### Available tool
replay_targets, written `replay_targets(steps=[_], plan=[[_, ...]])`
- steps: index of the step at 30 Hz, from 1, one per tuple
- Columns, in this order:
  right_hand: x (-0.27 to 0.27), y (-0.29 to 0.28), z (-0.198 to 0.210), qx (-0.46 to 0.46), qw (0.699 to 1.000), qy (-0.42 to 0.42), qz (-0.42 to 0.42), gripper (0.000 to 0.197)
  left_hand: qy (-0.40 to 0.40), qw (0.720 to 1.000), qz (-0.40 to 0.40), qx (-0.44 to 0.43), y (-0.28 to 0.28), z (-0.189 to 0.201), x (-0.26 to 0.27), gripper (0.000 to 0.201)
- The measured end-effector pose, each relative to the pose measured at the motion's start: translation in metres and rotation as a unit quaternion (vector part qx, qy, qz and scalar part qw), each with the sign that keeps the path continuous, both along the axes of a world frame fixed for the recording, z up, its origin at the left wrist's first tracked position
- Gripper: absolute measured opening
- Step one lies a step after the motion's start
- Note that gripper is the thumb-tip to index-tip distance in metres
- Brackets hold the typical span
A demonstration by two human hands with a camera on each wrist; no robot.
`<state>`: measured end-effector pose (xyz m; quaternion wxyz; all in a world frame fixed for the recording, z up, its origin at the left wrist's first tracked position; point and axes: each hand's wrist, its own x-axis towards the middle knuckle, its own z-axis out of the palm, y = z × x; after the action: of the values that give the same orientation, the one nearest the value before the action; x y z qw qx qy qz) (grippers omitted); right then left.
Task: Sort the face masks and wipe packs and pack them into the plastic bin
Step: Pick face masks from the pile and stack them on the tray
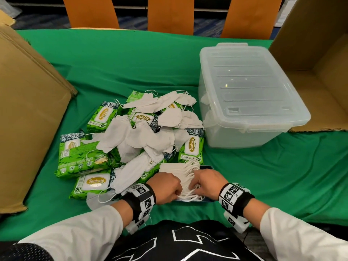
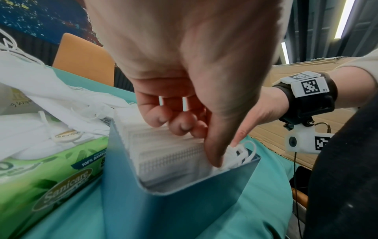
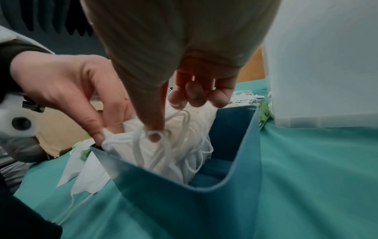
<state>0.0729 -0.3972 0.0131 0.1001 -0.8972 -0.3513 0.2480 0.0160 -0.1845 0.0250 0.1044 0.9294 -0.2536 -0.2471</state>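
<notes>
A: What was seen beyond the fingers?
B: A lidded plastic bin (image 1: 250, 95) was set well beyond the right fingers; wipe packs (image 1: 81, 159) and loose face masks (image 1: 131, 136) were heaped beyond the left ones.

A: And at the fingers?
B: A mask stack (image 2: 163, 150) in a blue tray (image 3: 184, 202) was gripped: pinched by the left hand (image 1: 165, 187), its ear loops (image 3: 184, 145) hooked by the right hand (image 1: 207, 182).

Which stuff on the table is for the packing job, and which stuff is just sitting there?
For the job:
- loose face masks
- stack of masks in the blue tray, held by the left hand and right hand
- green wipe packs
- clear plastic bin, lid on

Just sitting there:
- cardboard boxes
- orange chairs
</notes>
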Motion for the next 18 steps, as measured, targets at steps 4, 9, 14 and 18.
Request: replay_targets(steps=[4,9,14,18], plan=[[-0.003,0.003,-0.004,-0.042,0.999,0.002,-0.017,0.036,0.013,1.000,0.008,-0.019,0.002,-0.001,0.001,0.019],[-0.012,0.013,-0.010,-0.065,0.997,-0.040,0.006,0.029,0.022,0.999,0.031,-0.034,0.002,-0.001,0.001,0.020],[-0.008,0.009,-0.010,-0.017,0.998,0.039,-0.045,0.013,0.015,0.999,0.032,-0.011,-0.001,-0.002,0.002,0.017],[0.006,0.000,-0.011,0.144,0.951,0.212,-0.172,0.011,0.006,1.000,0.023,0.013,-0.004,-0.004,0.004,0.017]])
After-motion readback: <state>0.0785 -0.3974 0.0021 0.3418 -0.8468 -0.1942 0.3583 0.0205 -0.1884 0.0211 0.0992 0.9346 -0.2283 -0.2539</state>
